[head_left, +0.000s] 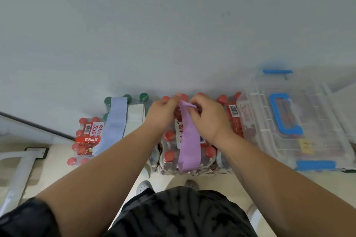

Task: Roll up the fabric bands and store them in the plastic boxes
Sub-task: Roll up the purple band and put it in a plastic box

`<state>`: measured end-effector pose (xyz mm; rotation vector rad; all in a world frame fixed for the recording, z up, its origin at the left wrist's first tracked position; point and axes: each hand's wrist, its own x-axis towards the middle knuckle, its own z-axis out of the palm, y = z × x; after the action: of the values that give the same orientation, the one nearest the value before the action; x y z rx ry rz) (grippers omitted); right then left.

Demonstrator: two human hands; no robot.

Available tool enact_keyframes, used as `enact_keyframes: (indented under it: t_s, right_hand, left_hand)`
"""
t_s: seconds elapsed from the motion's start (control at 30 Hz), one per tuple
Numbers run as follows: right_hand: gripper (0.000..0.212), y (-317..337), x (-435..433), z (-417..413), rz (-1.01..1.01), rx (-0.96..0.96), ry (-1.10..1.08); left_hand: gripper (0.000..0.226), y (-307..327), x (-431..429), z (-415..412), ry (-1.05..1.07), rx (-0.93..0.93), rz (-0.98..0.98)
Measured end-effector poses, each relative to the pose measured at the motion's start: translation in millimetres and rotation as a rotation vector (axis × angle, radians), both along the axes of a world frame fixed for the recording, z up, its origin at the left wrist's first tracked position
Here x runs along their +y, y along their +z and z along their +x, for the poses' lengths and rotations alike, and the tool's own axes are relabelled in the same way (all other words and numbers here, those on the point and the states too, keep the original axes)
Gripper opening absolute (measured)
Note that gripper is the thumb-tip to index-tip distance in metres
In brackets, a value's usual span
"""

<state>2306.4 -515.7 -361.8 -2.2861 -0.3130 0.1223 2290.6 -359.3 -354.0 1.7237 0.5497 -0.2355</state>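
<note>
So, both hands are at the far end of the purple band [189, 144]: left hand [163, 113] & right hand [208, 117] each pinch that end w/ curled fingers, and a short flap is folded over by the right fingertips, prob. the start of a roll. The band lies flat on a shrink-wrapped pack of red-capped bottles [169, 157], its long axis running from the hands back toward the person's body, tilted slightly; the near end droops over the pack's near edge. Judging from that, rolling means working toward the body, both hands equally close, keeping the edges square so the coil doesn't go cone-shaped. Material looks like soft, matte, flat-woven fabric, limp, wide vs. its thickness; should roll easily but may spring loose if let go. A second band, the pale blue band [113, 125], lies untouched on the next pack to the left, beside green-capped bottles [143, 96], nearer the left hand. The clear plastic box [317, 106] sits to the right, touching the bottle packs, nearer the right hand: rigid, see-through, ribbed lid w/ blue handle & blue latches; the lid seems on, can't tell if latched. Everything rests on a pale floor [57, 169].
</note>
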Motion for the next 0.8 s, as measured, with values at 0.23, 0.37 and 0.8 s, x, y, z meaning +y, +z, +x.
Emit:
enact_keyframes:
  t_s: [0.23, 0.37, 0.8]
  right_hand:
    - [0.007, 23, -17, -42, 0.021, -0.125, 0.194]
    - [0.043, 23, -26, -59, 0.191, -0.026, 0.085]
    - [0.034, 66, 11, -90, 0.489, 0.074, 0.117]
  left_hand:
    - [0.019, 14, -5, -32, -0.064, -0.022, -0.189]
    - [0.02, 25, 2, -55, -0.047, -0.09, -0.208]
    - [0.026, 85, 35, -115, -0.126, -0.584, 0.306]
